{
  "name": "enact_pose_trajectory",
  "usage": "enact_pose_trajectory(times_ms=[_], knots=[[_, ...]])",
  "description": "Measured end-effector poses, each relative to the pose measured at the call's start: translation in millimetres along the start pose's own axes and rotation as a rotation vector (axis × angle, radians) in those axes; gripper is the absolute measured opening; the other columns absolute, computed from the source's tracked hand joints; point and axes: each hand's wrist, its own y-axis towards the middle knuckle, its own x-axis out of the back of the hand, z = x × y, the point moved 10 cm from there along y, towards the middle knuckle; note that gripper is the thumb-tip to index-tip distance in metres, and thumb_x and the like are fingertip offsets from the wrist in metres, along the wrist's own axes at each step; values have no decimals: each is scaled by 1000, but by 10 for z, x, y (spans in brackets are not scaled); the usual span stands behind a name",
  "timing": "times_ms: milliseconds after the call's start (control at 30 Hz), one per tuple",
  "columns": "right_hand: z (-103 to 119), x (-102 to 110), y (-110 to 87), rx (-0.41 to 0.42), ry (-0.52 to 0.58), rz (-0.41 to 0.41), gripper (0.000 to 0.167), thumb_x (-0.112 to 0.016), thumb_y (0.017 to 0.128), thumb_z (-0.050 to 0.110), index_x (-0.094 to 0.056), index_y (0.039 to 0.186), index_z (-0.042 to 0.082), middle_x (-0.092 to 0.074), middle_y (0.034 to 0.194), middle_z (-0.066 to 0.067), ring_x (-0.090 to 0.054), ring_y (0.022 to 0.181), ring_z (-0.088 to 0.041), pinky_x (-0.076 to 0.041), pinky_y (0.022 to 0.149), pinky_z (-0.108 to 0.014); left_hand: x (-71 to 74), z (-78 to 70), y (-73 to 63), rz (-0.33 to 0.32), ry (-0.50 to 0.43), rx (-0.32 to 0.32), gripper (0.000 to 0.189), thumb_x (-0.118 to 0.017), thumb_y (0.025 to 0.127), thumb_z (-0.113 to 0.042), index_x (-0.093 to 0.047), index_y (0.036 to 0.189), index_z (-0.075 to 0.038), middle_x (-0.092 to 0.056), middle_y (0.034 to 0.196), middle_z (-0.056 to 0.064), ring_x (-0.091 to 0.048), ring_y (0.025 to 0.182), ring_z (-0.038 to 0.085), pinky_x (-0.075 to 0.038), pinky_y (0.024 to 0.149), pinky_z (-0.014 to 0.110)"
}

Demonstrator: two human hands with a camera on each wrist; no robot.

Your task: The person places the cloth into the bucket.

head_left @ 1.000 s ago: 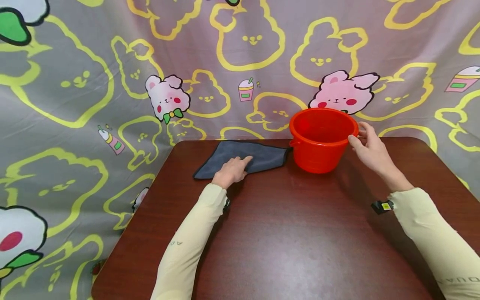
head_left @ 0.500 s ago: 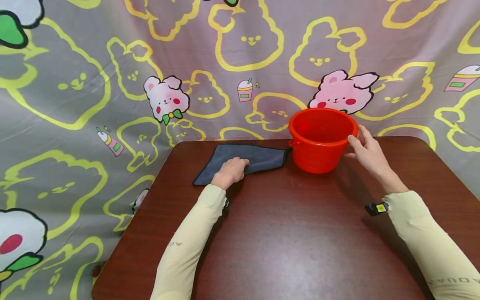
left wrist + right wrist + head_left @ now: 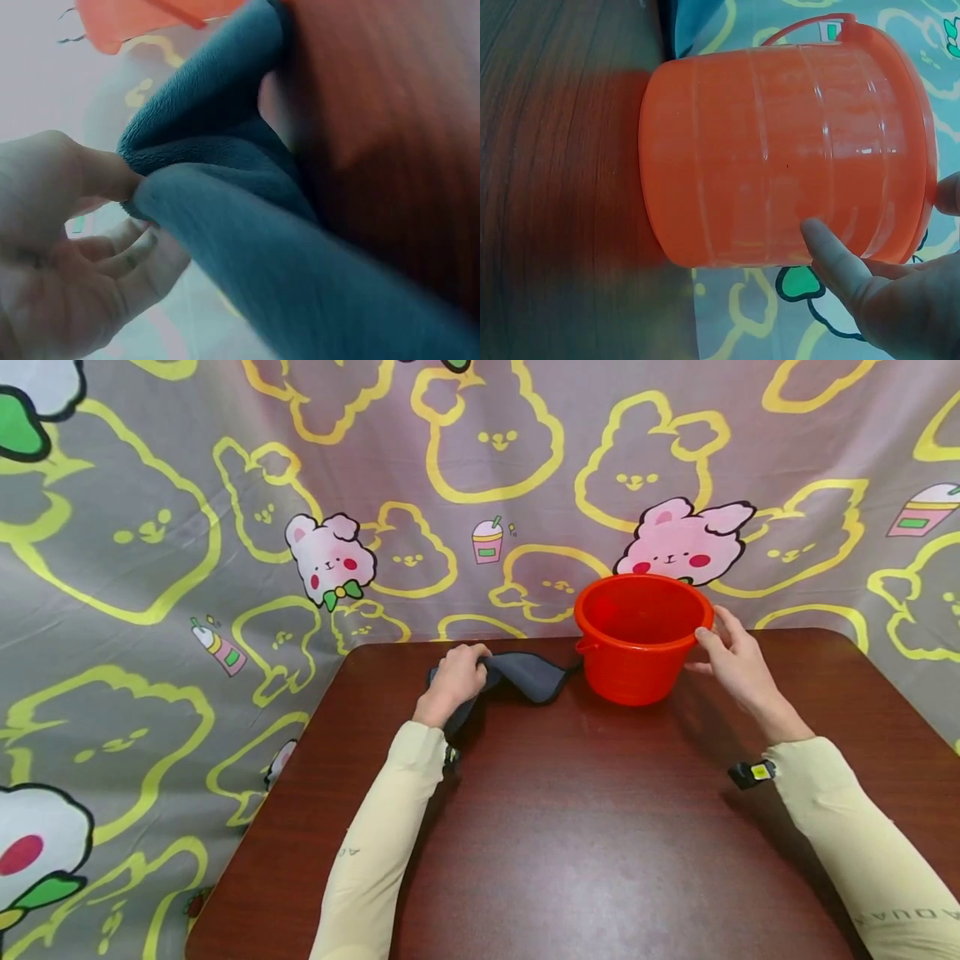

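A dark blue-grey cloth (image 3: 528,675) with a black edge is bunched and partly raised off the table at the back. My left hand (image 3: 452,683) pinches it from above between thumb and fingers; folds of the cloth (image 3: 225,202) hang to both sides in the left wrist view. Right of the cloth stands an upright red bucket (image 3: 633,672). At the bucket's right side is my right hand (image 3: 741,672), its thumb at the rim and its fingers extended along the outer wall. In the right wrist view one finger (image 3: 825,240) lies against the bucket.
The dark brown wooden table (image 3: 570,827) runs back to a hanging curtain (image 3: 450,468) printed with cartoon rabbits. A thin handle (image 3: 810,26) sits on the bucket's far side. Each wrist carries a small camera, such as the black right one (image 3: 752,773).
My left hand has gone from lying on the flat cloth to pinching it and lifting its middle, so the cloth has folded. The right hand and bucket stay nearly in place.
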Motion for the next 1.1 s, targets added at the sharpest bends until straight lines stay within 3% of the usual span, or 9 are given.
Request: enact_pose_trajectory(times_ms=[100,233,367,800,1100], knots=[[-6,3,4,-1,9,-5,66,-41,104,37,-10,159,20,-27,158,-23,-55,96,10,-56,70,-14,146,-4,9,-65,-84,19,32,-47,99,-12,-65,124,-13,-66,117,11,-59,79,26,-49,73,38],[-6,2,3,4,26,-6,65,-41,104,36,-11,159,20,-28,158,-23,-57,95,9,-56,70,-14,319,-17,1,-128,-208,31,31,-46,98,-12,-66,122,-14,-69,106,11,-61,64,24,-52,62,35],[-8,-1,-2,5,29,-9,65,-41,104,36,-11,159,20,-27,158,-24,-57,94,10,-56,70,-13,500,-43,-14,-171,-324,54,32,-46,98,-12,-65,123,-12,-68,107,14,-62,49,19,-53,50,30],[-42,7,21,0,29,-6,68,-41,104,37,-8,159,15,-27,158,-25,-58,92,11,-54,70,-10,1072,-254,-22,-331,-558,89,27,-50,97,-16,-65,119,-15,-67,108,11,-70,64,25,-58,58,29],[-6,25,14,16,27,-12,65,-43,104,36,-13,159,18,-30,156,-26,-59,92,10,-54,71,-9,1336,-531,65,-398,-781,10,26,-51,97,-11,-64,120,-8,-64,104,15,-69,66,31,-60,69,44]])
